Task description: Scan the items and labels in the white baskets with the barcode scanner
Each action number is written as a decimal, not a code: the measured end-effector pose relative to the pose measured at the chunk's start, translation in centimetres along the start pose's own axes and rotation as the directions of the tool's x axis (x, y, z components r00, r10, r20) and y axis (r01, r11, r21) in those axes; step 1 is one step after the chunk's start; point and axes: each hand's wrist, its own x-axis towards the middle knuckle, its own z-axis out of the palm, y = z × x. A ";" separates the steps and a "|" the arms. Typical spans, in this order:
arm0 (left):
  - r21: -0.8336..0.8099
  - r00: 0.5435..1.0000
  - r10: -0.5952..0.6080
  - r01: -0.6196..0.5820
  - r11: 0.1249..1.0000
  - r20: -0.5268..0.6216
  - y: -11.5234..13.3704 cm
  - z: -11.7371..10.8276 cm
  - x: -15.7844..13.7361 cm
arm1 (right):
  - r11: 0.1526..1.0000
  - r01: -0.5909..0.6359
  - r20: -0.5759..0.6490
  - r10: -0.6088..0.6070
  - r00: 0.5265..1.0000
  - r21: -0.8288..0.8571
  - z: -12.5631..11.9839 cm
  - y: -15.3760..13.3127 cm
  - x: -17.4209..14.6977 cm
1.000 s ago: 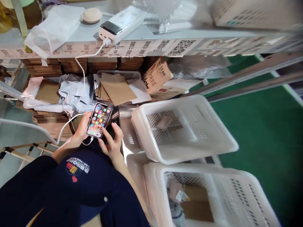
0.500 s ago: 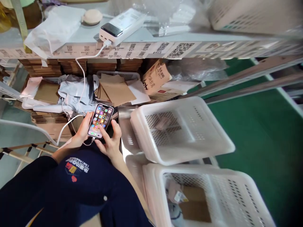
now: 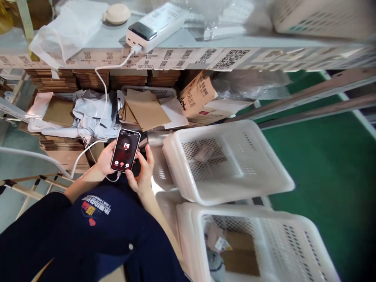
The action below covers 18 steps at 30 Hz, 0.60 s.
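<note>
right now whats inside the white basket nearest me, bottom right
In the nearest white basket lie flat brown cardboard pieces, a small labelled packet and something grey. Its near end runs out of frame.

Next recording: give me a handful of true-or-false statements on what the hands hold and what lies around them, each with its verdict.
1. Both hands hold the phone. True: the left hand has it by its left edge, the right hand by its right side.
2. The phone screen is switched off. False: it is lit, dark red with round buttons.
3. A white cable runs up to the power bank on the shelf. True.
4. The upper white basket is packed full of boxes. False: it holds only one small item.
5. The floor on the right is bare concrete. False: the floor is green.
</note>
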 end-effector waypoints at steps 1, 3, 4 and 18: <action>0.007 1.000 0.002 -0.002 1.000 -0.001 -0.1 -0.1 0.0 | 0.999 0.025 0.014 -0.024 1.000 -0.040 -0.2 0.0 0.3; 0.027 1.000 0.004 -0.004 1.000 -0.009 -0.2 0.0 -0.1 | 0.991 0.070 0.039 -0.066 0.997 -0.118 -0.5 0.0 1.1; 0.040 1.000 0.005 -0.005 0.999 -0.014 -0.3 0.1 -0.2 | 0.985 0.086 0.047 -0.080 0.996 -0.149 -0.6 -0.1 1.6; 0.117 0.989 0.068 -0.053 0.992 -0.132 -1.6 1.0 -1.5 | 0.963 0.144 0.073 -0.131 0.989 -0.229 -0.7 -1.2 3.3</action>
